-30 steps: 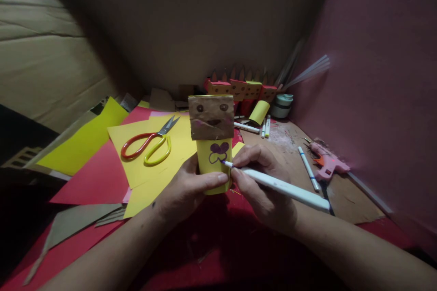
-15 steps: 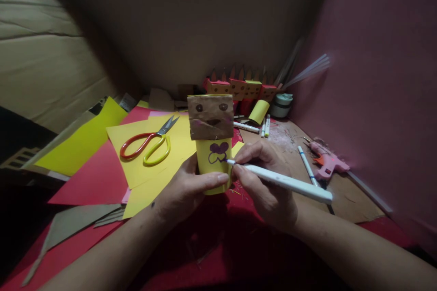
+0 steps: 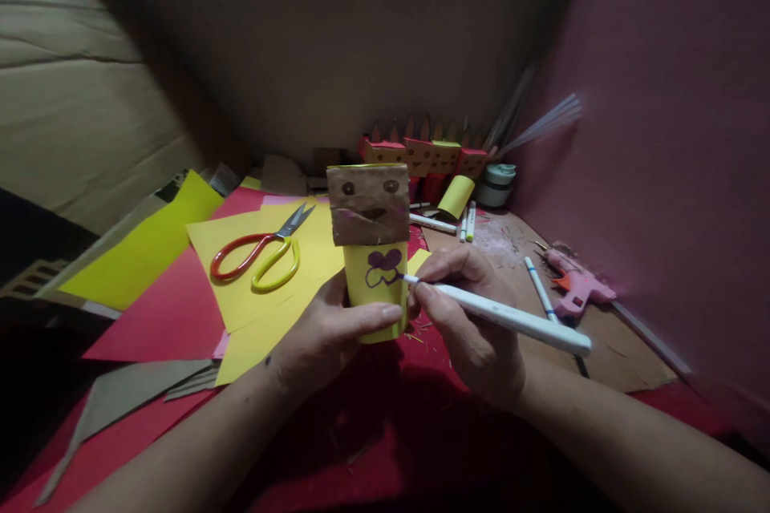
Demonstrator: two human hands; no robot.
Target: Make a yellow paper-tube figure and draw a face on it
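Note:
My left hand (image 3: 346, 317) is wrapped round the lower part of a paper puppet (image 3: 368, 208), its thumb lying across the front. The puppet has a brown cardboard head with drawn eyes, nose and pinkish cheeks, above a yellow paper tube body. A purple bow shape (image 3: 383, 267) is drawn on the body; its upper lobes are filled and its lower ones are outlined. In my right hand (image 3: 463, 304) is a white marker (image 3: 511, 317), pinched near its tip. The tip meets the right end of the outline.
Scissors (image 3: 265, 252) with red and yellow handles lie on yellow paper (image 3: 318, 236) at left. A pink glue gun (image 3: 577, 280) and a blue-banded marker (image 3: 540, 288) rest on cardboard at right. Finished-looking puppets (image 3: 418, 156), a yellow tube (image 3: 456, 196) and a greenish jar (image 3: 496, 184) stand behind.
The puppet has shifted slightly left and up in my left hand. The marker's tip has moved a little up and right along the drawn outline, its back end swinging slightly right.

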